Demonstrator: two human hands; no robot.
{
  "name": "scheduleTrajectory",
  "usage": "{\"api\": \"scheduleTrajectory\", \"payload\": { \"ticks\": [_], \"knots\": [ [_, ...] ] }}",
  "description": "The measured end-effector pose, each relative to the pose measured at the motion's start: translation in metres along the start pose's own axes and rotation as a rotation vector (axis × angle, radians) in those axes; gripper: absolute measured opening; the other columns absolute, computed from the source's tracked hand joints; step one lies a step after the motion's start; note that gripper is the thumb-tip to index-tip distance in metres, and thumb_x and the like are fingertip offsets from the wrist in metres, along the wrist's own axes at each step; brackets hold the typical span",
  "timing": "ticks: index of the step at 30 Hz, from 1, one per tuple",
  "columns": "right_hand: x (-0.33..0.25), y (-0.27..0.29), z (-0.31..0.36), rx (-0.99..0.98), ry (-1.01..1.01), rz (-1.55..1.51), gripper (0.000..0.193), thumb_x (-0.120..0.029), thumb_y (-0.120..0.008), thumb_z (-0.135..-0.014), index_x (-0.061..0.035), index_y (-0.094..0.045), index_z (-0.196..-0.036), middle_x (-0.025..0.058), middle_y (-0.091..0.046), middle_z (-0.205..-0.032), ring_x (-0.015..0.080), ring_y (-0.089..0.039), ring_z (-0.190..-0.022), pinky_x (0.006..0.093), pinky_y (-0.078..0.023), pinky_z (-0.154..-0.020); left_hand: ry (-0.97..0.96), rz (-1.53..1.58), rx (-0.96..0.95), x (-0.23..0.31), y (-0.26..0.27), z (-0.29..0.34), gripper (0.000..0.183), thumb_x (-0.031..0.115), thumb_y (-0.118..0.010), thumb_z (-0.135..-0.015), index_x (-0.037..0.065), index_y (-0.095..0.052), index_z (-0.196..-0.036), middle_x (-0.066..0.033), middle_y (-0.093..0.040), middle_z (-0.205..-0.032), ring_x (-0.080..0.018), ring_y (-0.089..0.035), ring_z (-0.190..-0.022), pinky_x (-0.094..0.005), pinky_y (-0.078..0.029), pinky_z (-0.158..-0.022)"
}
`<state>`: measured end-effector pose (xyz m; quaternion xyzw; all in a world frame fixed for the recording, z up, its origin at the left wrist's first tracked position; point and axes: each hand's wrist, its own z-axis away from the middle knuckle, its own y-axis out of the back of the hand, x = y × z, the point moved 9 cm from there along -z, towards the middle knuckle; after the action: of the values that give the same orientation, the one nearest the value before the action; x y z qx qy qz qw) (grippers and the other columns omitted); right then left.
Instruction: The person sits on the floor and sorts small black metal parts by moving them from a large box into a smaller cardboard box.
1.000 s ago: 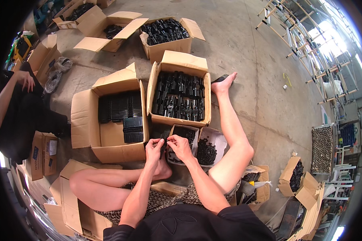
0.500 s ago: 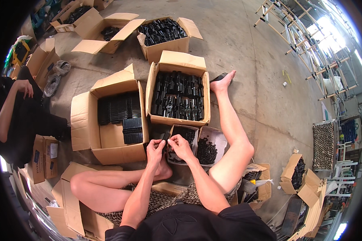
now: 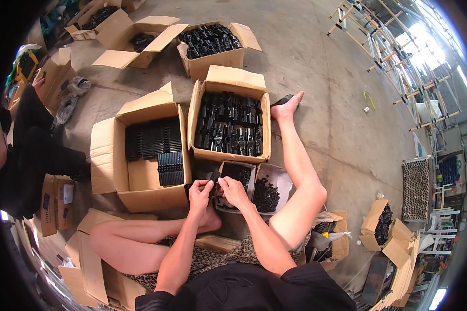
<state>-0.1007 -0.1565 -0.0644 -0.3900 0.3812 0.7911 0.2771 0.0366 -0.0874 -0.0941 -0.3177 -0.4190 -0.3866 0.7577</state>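
Note:
My left hand [image 3: 200,194] is closed, its thumb and fingers pinching a small flat black part [image 3: 215,176]. My right hand [image 3: 233,191] is drawn in right beside it, thumb and fingertips pinched close to the part. Whether a smaller piece sits in the right fingertips is too fine to make out. Just beyond and under the right hand stands a small bin [image 3: 252,182] of black pieces, partly hidden by it. A second pale bin [image 3: 284,179] adjoins it, with a heap of tiny black pieces [image 3: 266,197] inside.
Ahead stands an open carton [image 3: 233,156] filled with black parts. Left of it, another carton [image 3: 153,200] holds stacked flat black parts [image 3: 170,169]. More cartons [image 3: 213,65] stand farther off. A person in dark clothing [image 3: 52,155] sits at the left. My legs flank the bins.
My right fingertips have shifted very slightly; the left hand keeps its hold on the black part. At the left, the other person's forearm and hand have moved away from the knee.

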Motion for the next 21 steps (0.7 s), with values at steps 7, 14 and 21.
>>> {"api": "scheduleTrajectory", "payload": {
  "ticks": [7, 14, 21],
  "knots": [
    [0.006, 0.002, -0.001, 0.02, 0.041, 0.194, 0.028, -0.027, -0.062, -0.097, 0.0018, -0.06, -0.098, 0.0153, -0.068, -0.078, 0.0227, -0.066, -0.067, 0.0369, -0.05, -0.062, 0.039, -0.006, -0.011, 0.01, -0.004, 0.005, 0.02, 0.014, -0.07, -0.093, -0.002, -0.062, -0.101, -0.0093, -0.07, -0.087, -0.0115, -0.066, -0.077, -0.0231, -0.052, -0.064],
    [-0.011, 0.011, 0.004, 0.091, 0.155, 0.165, 0.028, -0.027, -0.061, -0.098, 0.0019, -0.06, -0.098, 0.0146, -0.068, -0.076, 0.021, -0.066, -0.066, 0.0348, -0.05, -0.059, 0.102, 0.004, -0.046, 0.008, -0.009, 0.006, 0.021, 0.015, -0.07, -0.093, -0.002, -0.061, -0.101, -0.0091, -0.07, -0.085, -0.0118, -0.067, -0.07, -0.0245, -0.052, -0.058],
    [-0.025, 0.037, 0.004, 0.093, 0.153, 0.014, 0.033, -0.014, -0.067, -0.091, -0.004, -0.057, -0.122, 0.0169, -0.066, -0.107, 0.0262, -0.068, -0.081, 0.0376, -0.055, -0.075, 0.17, -0.001, -0.161, 0.006, -0.01, -0.001, 0.017, 0.014, -0.068, -0.094, -0.001, -0.059, -0.098, -0.0082, -0.067, -0.08, -0.0147, -0.067, -0.065, -0.0253, -0.052, -0.057]
  ]
}}
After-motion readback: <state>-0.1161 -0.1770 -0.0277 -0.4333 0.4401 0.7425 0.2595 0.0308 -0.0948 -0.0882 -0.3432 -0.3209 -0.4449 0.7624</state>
